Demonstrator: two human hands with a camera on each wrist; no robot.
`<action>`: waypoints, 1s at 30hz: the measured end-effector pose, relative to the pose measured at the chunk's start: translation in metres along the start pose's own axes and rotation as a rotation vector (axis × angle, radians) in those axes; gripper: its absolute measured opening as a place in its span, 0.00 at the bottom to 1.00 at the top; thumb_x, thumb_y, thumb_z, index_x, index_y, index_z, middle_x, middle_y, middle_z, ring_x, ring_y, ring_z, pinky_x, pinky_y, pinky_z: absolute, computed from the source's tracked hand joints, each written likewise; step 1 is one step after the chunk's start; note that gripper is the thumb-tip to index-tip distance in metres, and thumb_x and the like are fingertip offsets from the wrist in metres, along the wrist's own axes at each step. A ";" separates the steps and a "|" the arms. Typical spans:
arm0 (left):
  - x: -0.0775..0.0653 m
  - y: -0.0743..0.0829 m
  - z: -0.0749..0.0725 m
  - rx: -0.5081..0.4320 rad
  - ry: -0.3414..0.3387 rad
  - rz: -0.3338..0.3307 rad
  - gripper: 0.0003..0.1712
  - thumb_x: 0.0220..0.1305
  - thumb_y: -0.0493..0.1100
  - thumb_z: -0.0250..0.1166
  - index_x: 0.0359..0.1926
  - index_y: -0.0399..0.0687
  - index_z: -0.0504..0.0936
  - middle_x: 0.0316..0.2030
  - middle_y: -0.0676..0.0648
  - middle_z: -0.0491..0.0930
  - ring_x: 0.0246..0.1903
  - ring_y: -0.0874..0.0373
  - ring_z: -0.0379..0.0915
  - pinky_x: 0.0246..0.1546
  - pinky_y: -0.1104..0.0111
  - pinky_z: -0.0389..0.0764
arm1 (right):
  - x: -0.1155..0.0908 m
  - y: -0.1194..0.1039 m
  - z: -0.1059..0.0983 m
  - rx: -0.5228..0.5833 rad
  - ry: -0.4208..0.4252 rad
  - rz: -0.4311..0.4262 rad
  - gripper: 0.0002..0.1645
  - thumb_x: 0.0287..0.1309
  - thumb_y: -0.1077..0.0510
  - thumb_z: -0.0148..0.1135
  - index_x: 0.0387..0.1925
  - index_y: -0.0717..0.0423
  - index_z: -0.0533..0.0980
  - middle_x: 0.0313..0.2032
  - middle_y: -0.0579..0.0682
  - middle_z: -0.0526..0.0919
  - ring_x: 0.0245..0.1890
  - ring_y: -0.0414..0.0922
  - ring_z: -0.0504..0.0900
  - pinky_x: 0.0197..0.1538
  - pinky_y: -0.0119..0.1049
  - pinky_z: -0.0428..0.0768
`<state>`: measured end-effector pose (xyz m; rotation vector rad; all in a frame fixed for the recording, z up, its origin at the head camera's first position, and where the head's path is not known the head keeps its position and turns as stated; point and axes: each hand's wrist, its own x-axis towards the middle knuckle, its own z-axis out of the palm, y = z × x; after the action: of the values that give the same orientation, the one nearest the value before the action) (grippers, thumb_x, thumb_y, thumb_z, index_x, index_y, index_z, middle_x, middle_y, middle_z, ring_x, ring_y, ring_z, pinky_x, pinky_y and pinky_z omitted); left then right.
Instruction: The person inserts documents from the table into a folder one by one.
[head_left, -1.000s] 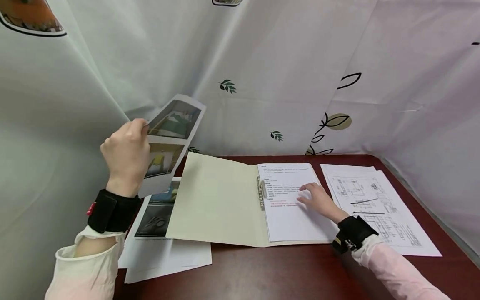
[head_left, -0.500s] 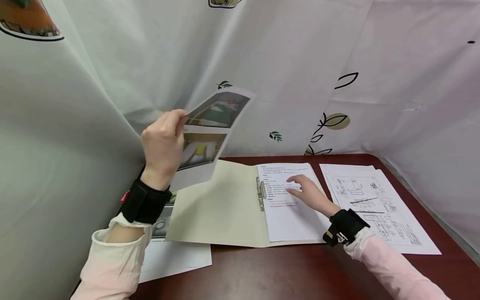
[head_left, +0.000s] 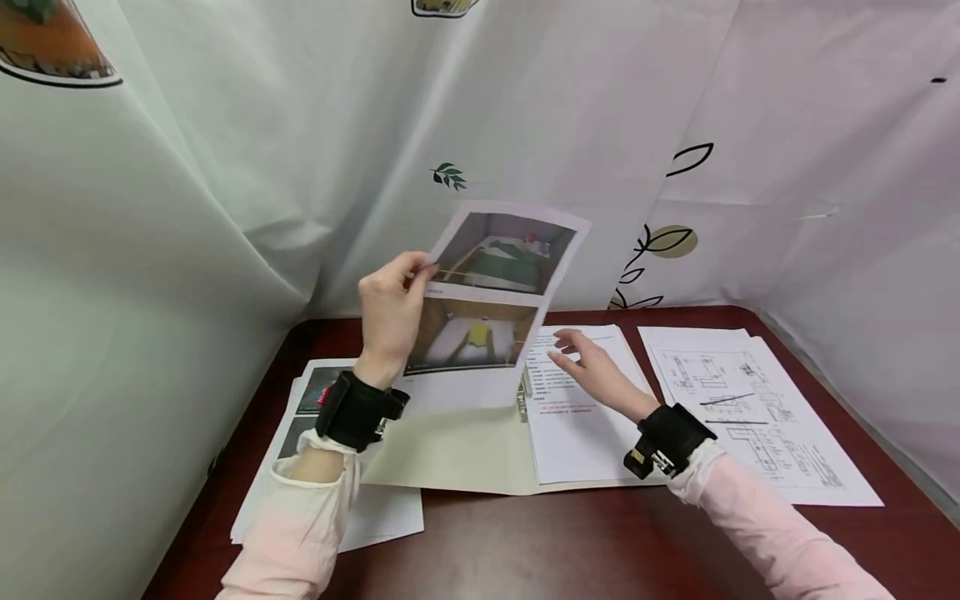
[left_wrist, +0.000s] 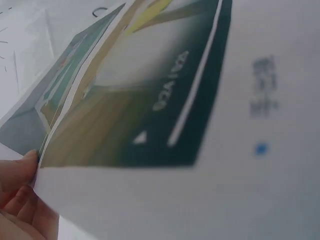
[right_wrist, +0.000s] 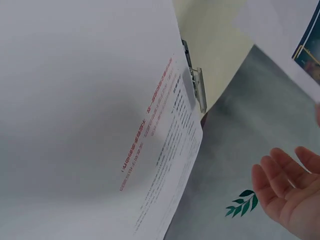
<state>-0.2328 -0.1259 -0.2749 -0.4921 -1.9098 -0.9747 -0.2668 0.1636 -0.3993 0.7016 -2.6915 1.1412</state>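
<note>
My left hand [head_left: 393, 312] pinches the left edge of a printed sheet [head_left: 480, 383] between thumb and fingers. Two colour photos show on the sheet, which stands raised over an open cream folder [head_left: 457, 450]. In the left wrist view the sheet [left_wrist: 120, 200] fills most of the frame, with the thumb [left_wrist: 22, 167] at its edge. My right hand [head_left: 603, 375] hovers over the text pages [head_left: 577, 450] in the folder, fingers relaxed and holding nothing. The right wrist view shows its loosely bent fingers [right_wrist: 285, 180] and the folder's metal clip [right_wrist: 197, 85]. Part of that clip is hidden behind the raised sheet in the head view.
Several sheets [head_left: 390, 512] lie at the left, partly under the folder and behind the left arm. Pages with line drawings [head_left: 780, 425] lie to the right on the dark red table [head_left: 525, 550]. A pale patterned curtain [head_left: 345, 125] hangs behind.
My left hand has carried the photo sheet rightward from above the left pile to over the folder. The right hand has drifted left over the text pages.
</note>
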 end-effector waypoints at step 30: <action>-0.033 -0.031 0.048 -0.311 -0.174 -0.527 0.11 0.65 0.32 0.68 0.47 0.29 0.81 0.38 0.33 0.87 0.32 0.43 0.86 0.28 0.72 0.84 | -0.012 0.014 -0.030 0.301 0.245 0.273 0.17 0.75 0.60 0.55 0.49 0.75 0.75 0.20 0.37 0.77 0.23 0.31 0.71 0.30 0.25 0.72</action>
<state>-0.2628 -0.1050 -0.3304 -0.2530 -2.1017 -1.6324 -0.2648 0.1978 -0.3910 0.2066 -2.4855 1.6035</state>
